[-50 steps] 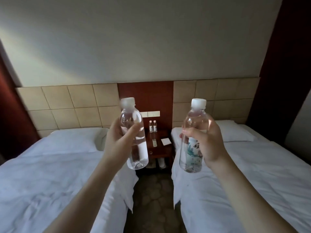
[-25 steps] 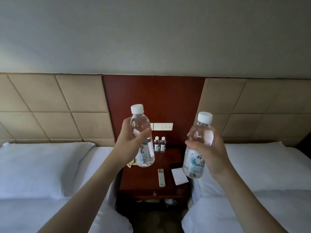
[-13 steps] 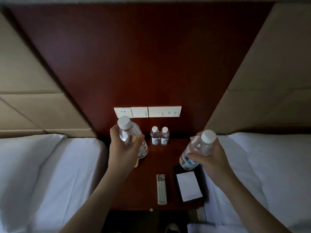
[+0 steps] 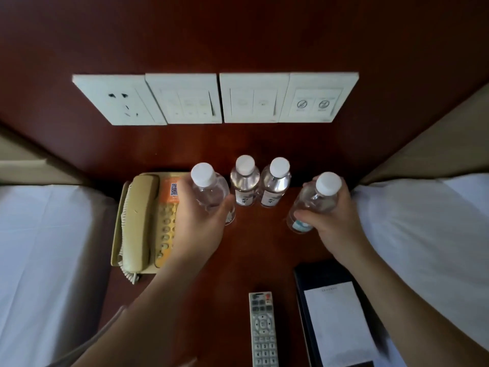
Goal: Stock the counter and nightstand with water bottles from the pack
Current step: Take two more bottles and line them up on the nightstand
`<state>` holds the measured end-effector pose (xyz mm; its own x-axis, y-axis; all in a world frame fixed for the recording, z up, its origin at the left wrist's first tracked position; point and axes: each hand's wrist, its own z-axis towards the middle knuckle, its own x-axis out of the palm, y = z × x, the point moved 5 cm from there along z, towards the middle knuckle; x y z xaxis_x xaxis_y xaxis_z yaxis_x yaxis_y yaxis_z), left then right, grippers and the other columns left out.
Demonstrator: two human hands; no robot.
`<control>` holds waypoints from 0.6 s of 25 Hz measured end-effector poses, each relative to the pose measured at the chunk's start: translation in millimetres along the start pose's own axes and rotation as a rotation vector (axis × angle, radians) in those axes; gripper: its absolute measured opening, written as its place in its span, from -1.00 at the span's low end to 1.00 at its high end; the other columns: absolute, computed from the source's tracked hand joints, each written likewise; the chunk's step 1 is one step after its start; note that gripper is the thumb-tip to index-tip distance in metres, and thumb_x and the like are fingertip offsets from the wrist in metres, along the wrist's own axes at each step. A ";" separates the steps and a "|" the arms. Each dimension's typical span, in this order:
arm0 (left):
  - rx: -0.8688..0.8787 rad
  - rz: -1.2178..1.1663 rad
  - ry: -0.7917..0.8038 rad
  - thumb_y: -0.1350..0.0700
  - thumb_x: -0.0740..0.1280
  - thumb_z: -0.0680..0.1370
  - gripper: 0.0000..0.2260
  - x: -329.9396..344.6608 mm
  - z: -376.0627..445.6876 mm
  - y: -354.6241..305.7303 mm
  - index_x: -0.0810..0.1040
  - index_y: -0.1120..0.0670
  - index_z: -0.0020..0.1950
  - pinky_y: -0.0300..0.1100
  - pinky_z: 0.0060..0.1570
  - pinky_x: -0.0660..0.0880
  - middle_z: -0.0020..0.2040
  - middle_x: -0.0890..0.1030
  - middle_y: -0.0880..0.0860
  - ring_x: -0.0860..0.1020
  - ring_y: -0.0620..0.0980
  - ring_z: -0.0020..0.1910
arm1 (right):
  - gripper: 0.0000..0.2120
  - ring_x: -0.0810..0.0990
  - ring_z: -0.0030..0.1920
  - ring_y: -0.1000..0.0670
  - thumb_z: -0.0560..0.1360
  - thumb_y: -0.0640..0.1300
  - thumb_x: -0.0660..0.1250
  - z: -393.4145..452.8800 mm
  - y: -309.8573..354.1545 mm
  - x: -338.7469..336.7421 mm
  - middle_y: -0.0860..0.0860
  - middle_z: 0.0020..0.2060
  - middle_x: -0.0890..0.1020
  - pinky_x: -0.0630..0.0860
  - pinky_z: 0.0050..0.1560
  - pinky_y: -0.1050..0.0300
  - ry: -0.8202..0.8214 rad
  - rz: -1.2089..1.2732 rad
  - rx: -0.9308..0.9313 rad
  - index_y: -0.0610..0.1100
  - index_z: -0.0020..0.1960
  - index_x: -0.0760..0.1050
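Both hands grip upright bottles, left hand (image 4: 201, 223) wrapping the left bottle (image 4: 211, 194), right hand (image 4: 336, 221) the right bottle (image 4: 315, 200), flanking the standing pair (image 4: 260, 184) on the nightstand (image 4: 254, 250), bare wood directly below each.

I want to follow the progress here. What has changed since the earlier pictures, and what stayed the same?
Both hands came down from chest height to the nightstand. The left hand lowered its bottle beside the telephone; the right hand lowered its bottle near the right pillow. Each hand still grips its bottle. The two standing bottles, the remote and the notepad did not move.
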<state>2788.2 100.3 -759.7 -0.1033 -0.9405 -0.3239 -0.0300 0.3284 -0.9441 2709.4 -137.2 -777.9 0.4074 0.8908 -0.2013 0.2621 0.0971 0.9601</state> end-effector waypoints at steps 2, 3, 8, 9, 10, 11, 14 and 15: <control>-0.013 0.030 0.008 0.17 0.48 0.48 -0.53 5.5 5.2 16.9 0.31 0.10 0.27 -0.51 -0.14 0.45 0.02 0.52 -0.15 0.53 -0.40 -0.07 | -0.38 0.63 0.03 0.00 0.27 -0.41 0.54 8.9 -12.1 3.1 -0.10 0.06 0.61 0.58 0.00 0.13 0.006 -0.012 -0.010 0.04 0.17 0.41; -0.021 0.027 0.001 0.16 0.48 0.48 -0.51 6.9 8.3 24.2 0.31 0.10 0.29 -0.51 -0.12 0.45 0.03 0.52 -0.14 0.53 -0.38 -0.04 | -0.38 0.62 0.04 0.02 0.26 -0.38 0.55 12.9 -16.6 3.9 -0.10 0.07 0.61 0.58 -0.01 0.16 0.007 -0.016 -0.018 0.03 0.18 0.41; 0.002 0.037 -0.014 0.21 0.51 0.45 -0.51 12.5 23.0 42.3 0.31 0.10 0.26 -0.55 -0.09 0.40 0.03 0.48 -0.18 0.50 -0.44 -0.03 | -0.36 0.61 -0.01 0.16 0.29 -0.53 0.50 31.4 -32.8 2.6 -0.03 0.03 0.59 0.56 -0.04 0.26 0.021 -0.057 -0.046 -0.02 0.17 0.39; 0.018 0.042 -0.009 0.21 0.51 0.44 -0.49 13.6 27.1 43.5 0.31 0.08 0.25 -0.55 -0.07 0.40 0.03 0.47 -0.22 0.49 -0.45 -0.02 | -0.36 0.61 -0.01 0.18 0.29 -0.55 0.49 34.5 -33.6 2.2 -0.03 0.02 0.58 0.55 -0.04 0.27 0.015 -0.060 -0.054 -0.02 0.16 0.39; 0.027 0.038 0.001 0.21 0.52 0.43 -0.47 14.3 32.0 44.7 0.30 0.07 0.26 -0.53 -0.05 0.41 0.02 0.48 -0.25 0.49 -0.45 -0.01 | -0.36 0.61 -0.02 0.19 0.29 -0.56 0.49 36.9 -33.5 2.3 -0.03 0.02 0.58 0.56 -0.06 0.29 0.011 -0.066 -0.065 -0.02 0.16 0.39; 0.028 0.037 0.016 0.21 0.54 0.42 -0.44 14.5 37.1 47.1 0.30 0.04 0.28 -0.50 -0.02 0.43 0.02 0.50 -0.31 0.49 -0.45 0.01 | -0.36 0.61 -0.03 0.21 0.29 -0.55 0.49 38.8 -34.2 2.2 -0.02 0.01 0.57 0.56 -0.07 0.30 0.014 -0.077 -0.074 -0.03 0.16 0.38; 0.030 0.099 0.095 0.18 0.58 0.37 -0.36 9.8 47.0 51.5 0.30 -0.05 0.30 -0.30 0.08 0.50 0.00 0.48 -0.52 0.51 -0.43 0.05 | -0.38 0.61 0.06 0.20 0.32 -0.39 0.56 39.1 -43.7 -1.7 0.05 0.07 0.60 0.57 0.05 0.26 0.078 -0.162 -0.058 -0.01 0.23 0.41; 0.030 0.133 0.130 0.16 0.59 0.36 -0.35 6.5 48.4 51.5 0.30 -0.09 0.30 -0.23 0.09 0.51 0.01 0.48 -0.53 0.51 -0.42 0.05 | -0.39 0.61 0.13 0.17 0.33 -0.31 0.58 37.4 -50.1 -4.1 0.07 0.11 0.62 0.55 0.15 0.20 0.114 -0.203 -0.040 0.04 0.25 0.42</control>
<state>2834.2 106.8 -813.5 -0.2317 -0.8690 -0.4373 0.0225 0.4446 -0.8955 2727.3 -162.4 -832.4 0.2478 0.8955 -0.3698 0.2928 0.2946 0.9097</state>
